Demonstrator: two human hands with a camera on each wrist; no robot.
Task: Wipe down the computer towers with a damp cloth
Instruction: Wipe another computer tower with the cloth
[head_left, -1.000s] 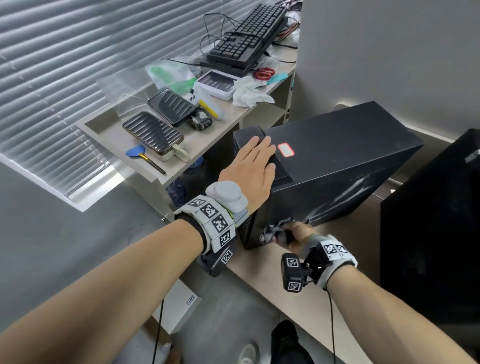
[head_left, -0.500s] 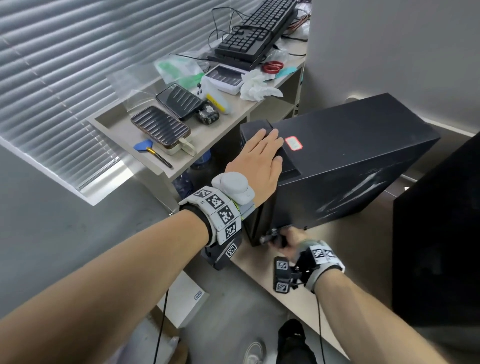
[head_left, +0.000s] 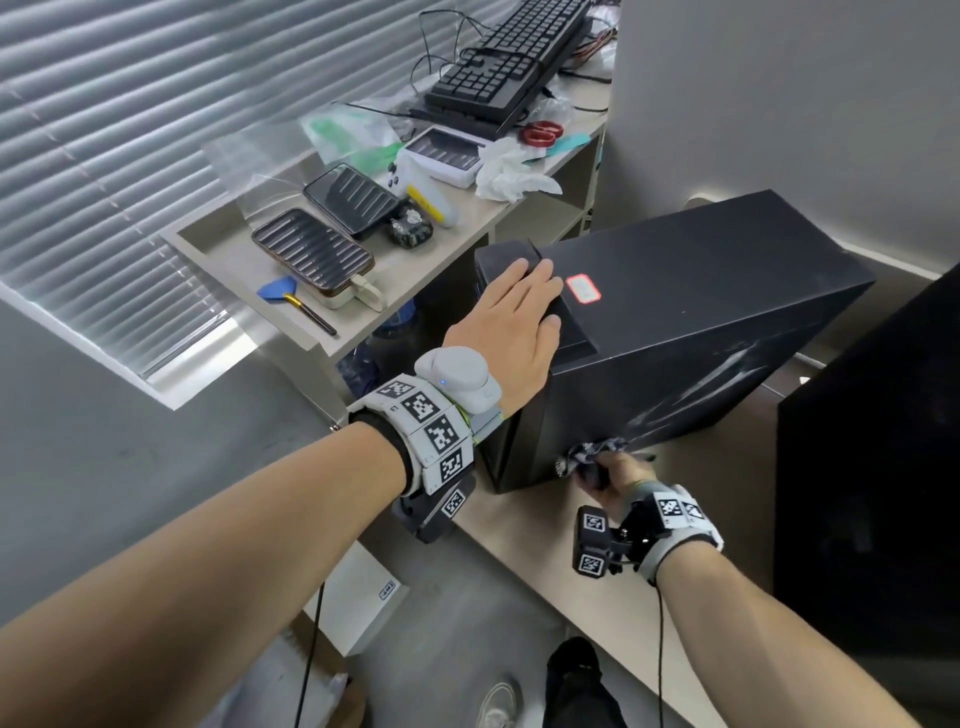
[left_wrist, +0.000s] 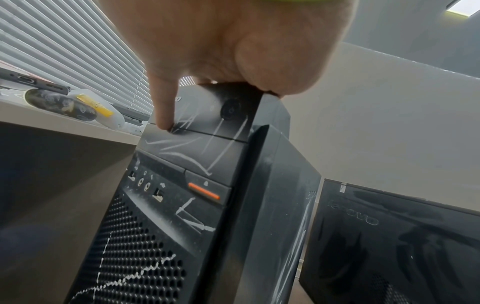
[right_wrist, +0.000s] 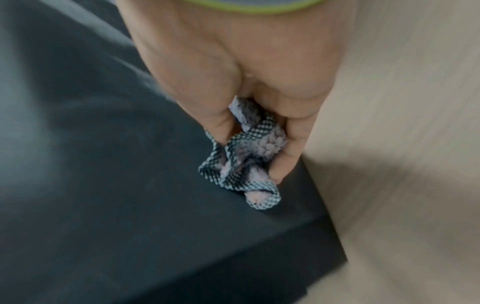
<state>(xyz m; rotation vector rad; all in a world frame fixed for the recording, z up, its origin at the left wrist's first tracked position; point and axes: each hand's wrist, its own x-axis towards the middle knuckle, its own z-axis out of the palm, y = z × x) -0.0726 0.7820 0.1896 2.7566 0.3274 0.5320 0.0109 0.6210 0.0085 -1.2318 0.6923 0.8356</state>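
Cloth (head_left: 592, 457) shifted along tower (head_left: 691, 312); right hand (head_left: 618, 480) grips it.

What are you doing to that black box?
It's a computer tower, and a person is wiping it clean. The left hand lies flat on top to steady it. The right hand grips a bunched checked cloth against the tower's lower side. Pale smears show on that side.

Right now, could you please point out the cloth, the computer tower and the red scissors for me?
cloth (right_wrist: 246, 162): right wrist view, bunched checked fabric held by the right hand.
computer tower (head_left: 691, 291): head view, its dark top panel.
red scissors (head_left: 542, 133): head view, the red handles.
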